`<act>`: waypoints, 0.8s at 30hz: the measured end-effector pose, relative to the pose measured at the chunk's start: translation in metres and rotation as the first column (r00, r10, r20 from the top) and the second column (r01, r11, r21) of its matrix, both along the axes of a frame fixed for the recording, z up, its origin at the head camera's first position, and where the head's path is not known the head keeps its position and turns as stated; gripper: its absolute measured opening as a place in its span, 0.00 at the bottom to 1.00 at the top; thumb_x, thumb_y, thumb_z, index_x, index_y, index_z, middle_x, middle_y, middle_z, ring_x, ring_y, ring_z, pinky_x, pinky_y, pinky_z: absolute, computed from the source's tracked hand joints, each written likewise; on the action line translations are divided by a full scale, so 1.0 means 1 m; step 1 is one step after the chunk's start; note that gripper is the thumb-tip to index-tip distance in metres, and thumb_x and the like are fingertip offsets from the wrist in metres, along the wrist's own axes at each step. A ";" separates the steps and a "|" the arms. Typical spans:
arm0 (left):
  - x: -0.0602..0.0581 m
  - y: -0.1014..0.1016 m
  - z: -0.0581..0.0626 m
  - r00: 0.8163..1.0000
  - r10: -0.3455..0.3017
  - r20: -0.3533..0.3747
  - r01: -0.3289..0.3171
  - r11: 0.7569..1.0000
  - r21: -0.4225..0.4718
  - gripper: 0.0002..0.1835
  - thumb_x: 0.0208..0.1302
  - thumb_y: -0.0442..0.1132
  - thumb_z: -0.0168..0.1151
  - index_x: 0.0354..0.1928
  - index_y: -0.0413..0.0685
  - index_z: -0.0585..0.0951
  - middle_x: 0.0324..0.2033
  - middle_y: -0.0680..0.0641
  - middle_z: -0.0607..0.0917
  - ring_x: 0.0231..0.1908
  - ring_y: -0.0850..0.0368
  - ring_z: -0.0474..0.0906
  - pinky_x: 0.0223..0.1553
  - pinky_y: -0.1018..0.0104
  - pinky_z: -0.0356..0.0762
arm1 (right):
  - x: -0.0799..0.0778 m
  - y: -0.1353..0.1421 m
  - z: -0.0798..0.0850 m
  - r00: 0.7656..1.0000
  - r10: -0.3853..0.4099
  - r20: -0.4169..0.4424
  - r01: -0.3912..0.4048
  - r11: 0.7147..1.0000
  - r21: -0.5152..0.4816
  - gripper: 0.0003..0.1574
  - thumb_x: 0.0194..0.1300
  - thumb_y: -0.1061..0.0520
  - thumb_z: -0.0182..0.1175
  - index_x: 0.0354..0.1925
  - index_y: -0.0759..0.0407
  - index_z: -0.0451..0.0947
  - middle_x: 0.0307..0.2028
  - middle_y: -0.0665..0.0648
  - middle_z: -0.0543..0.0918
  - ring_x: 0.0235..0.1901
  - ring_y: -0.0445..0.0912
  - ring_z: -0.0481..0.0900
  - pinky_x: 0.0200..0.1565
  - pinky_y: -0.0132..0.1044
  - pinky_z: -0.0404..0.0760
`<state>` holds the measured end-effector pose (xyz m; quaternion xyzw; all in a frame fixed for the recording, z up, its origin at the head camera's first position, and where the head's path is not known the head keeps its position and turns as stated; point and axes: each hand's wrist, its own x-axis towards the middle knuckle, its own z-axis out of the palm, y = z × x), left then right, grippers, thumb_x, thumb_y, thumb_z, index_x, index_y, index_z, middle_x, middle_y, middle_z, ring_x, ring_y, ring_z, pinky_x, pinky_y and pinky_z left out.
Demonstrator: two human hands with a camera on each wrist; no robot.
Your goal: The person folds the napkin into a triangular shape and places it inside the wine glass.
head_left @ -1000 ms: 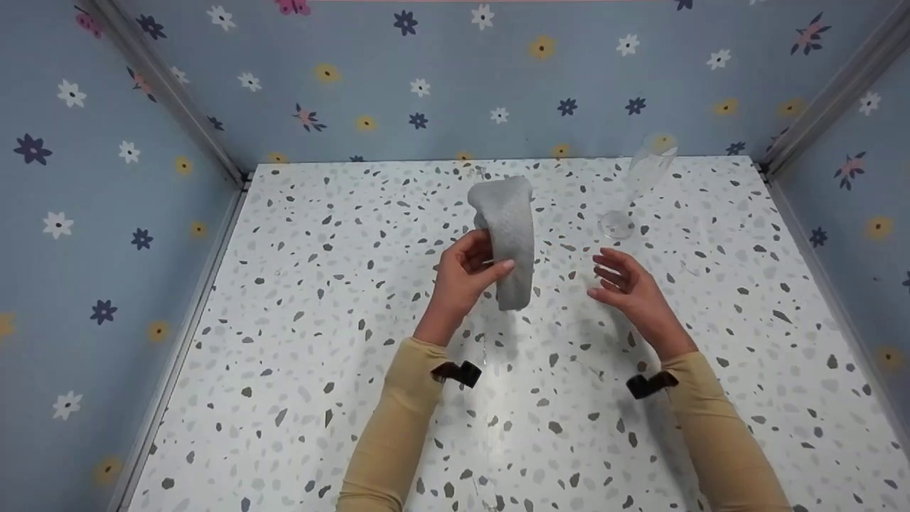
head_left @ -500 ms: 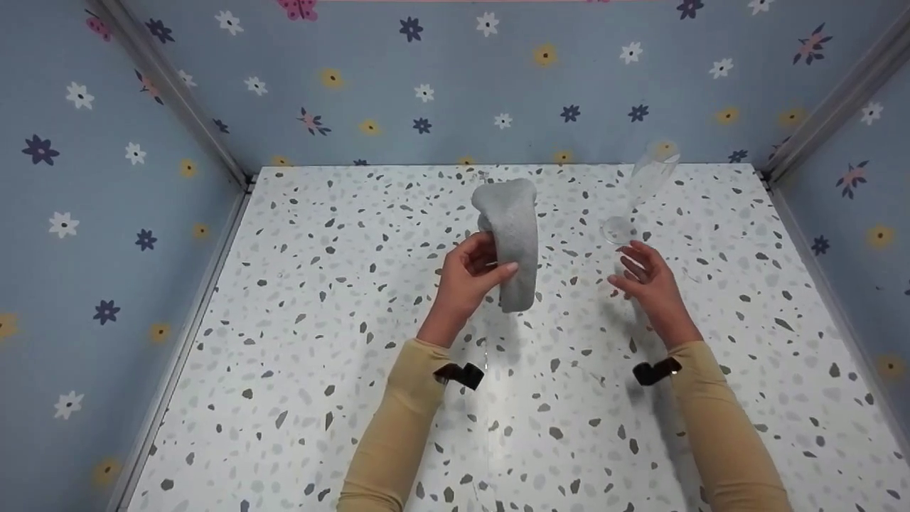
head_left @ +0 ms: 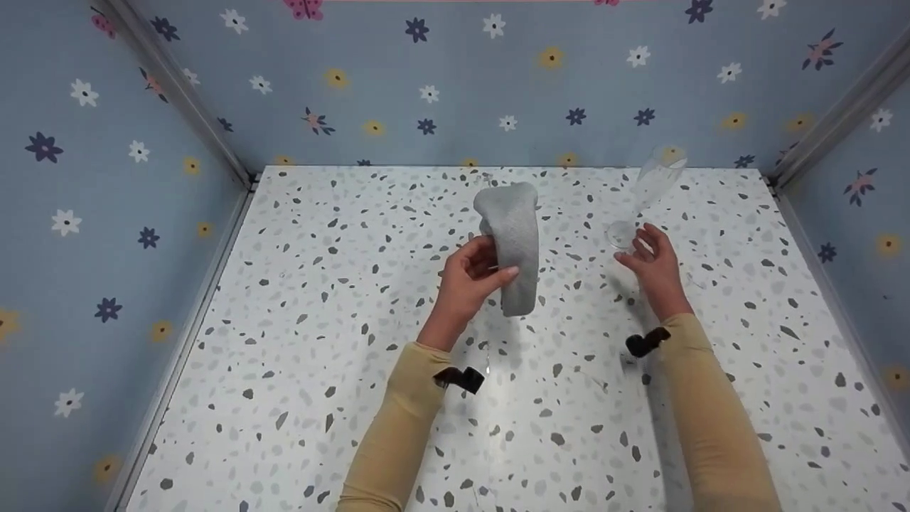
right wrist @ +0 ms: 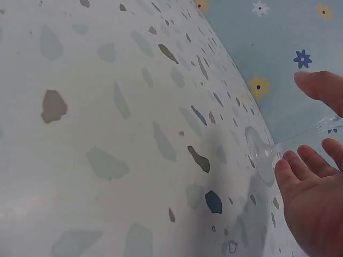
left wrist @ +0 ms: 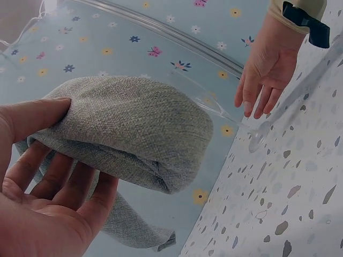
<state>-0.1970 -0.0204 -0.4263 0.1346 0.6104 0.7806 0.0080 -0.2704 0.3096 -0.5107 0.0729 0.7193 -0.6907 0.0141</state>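
Observation:
A folded grey cloth (head_left: 517, 242) is held up over the table by my left hand (head_left: 462, 288), thumb on one side and fingers on the other. In the left wrist view the cloth (left wrist: 134, 123) shows a coarse weave, with a loose end hanging below. A clear stemmed glass (head_left: 657, 181) stands upright near the back right of the table. My right hand (head_left: 654, 267) is right at its foot, fingers loosely bent and thumb apart. In the right wrist view the glass's round foot (right wrist: 261, 155) and stem show beyond the fingertips, with nothing gripped.
The white speckled table (head_left: 320, 391) is enclosed at the back and sides by blue flowered walls (head_left: 455, 71). Metal strips (head_left: 192, 99) run along the corners. A black wrist camera (head_left: 462, 379) sits on each sleeve.
My right hand has moved forward and to the right, up to the foot of the glass. My left hand keeps holding the cloth in almost the same place.

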 end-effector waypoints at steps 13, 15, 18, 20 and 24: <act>0.001 -0.003 -0.002 1.000 0.003 0.001 -0.003 1.000 -0.009 0.21 0.54 0.24 0.67 0.52 0.29 0.75 0.43 0.40 0.81 0.47 0.42 0.77 0.51 0.51 0.75 | -0.016 0.001 -0.015 1.000 0.010 -0.007 -0.010 1.000 -0.025 0.60 0.58 0.68 0.66 0.75 0.58 0.38 0.73 0.62 0.45 0.72 0.54 0.45 0.68 0.39 0.52; 0.001 -0.003 -0.002 1.000 -0.003 0.003 0.003 1.000 -0.006 0.22 0.54 0.24 0.67 0.52 0.29 0.75 0.43 0.40 0.81 0.47 0.42 0.77 0.51 0.51 0.75 | -0.018 0.000 -0.017 1.000 0.011 -0.008 -0.011 1.000 -0.024 0.61 0.57 0.68 0.67 0.75 0.57 0.37 0.74 0.61 0.45 0.72 0.53 0.45 0.68 0.39 0.53; 0.000 -0.002 -0.003 1.000 -0.012 0.003 0.012 1.000 -0.003 0.22 0.54 0.24 0.67 0.52 0.29 0.75 0.43 0.40 0.81 0.47 0.41 0.77 0.51 0.51 0.75 | -0.019 -0.003 -0.018 1.000 0.009 -0.018 -0.009 1.000 -0.004 0.61 0.57 0.68 0.67 0.75 0.57 0.38 0.74 0.60 0.46 0.72 0.53 0.45 0.68 0.40 0.53; 0.000 -0.002 -0.004 1.000 -0.015 0.001 0.015 1.000 -0.003 0.21 0.55 0.24 0.67 0.52 0.29 0.75 0.43 0.41 0.81 0.47 0.42 0.77 0.51 0.51 0.75 | -0.020 -0.004 -0.017 1.000 0.009 -0.029 -0.008 1.000 0.012 0.61 0.57 0.67 0.67 0.75 0.58 0.39 0.74 0.61 0.46 0.72 0.53 0.45 0.68 0.41 0.53; -0.001 -0.001 -0.004 1.000 -0.016 -0.007 0.015 1.000 -0.007 0.21 0.55 0.24 0.66 0.52 0.29 0.75 0.43 0.42 0.82 0.46 0.43 0.77 0.51 0.51 0.75 | -0.021 -0.006 -0.017 0.999 0.005 -0.048 -0.004 1.000 0.024 0.60 0.57 0.67 0.67 0.75 0.59 0.40 0.74 0.61 0.46 0.72 0.53 0.44 0.68 0.41 0.52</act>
